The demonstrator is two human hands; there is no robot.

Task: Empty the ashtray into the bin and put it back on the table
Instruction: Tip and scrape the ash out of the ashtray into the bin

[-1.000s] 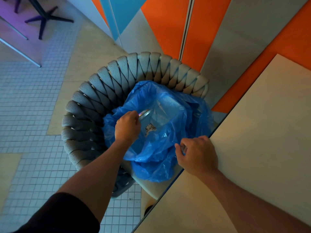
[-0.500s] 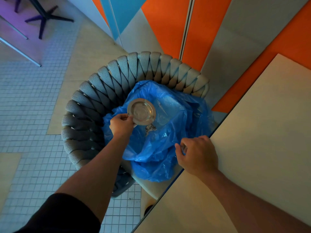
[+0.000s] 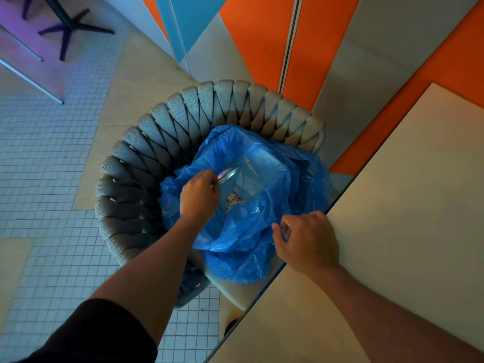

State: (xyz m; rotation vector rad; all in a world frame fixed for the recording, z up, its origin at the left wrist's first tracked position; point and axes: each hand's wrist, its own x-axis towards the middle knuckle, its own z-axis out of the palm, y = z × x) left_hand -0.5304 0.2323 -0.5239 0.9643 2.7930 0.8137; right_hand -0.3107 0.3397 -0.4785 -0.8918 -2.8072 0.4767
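My left hand [image 3: 200, 195] holds a small round metal ashtray [image 3: 228, 174] tipped on edge over the open blue bin bag [image 3: 264, 179]; only its shiny rim shows past my fingers. A small grey heap of ash [image 3: 234, 199] lies at the bottom of the bag. My right hand [image 3: 306, 241] pinches the bag's near edge beside the corner of the beige table [image 3: 392, 205]. The bag sits on the seat of a grey woven chair [image 3: 162, 127].
The table fills the right side, its edge running diagonally right next to the bag. Orange, blue and grey wall panels [image 3: 256, 43] stand behind the chair. Small-tiled floor [image 3: 47, 158] spreads left, with a dark table base [image 3: 70, 24] at the far top left.
Half a second ago the ashtray faced up, flat and fully visible above the bag; now my left hand has turned it over on edge again. My right hand has not moved.
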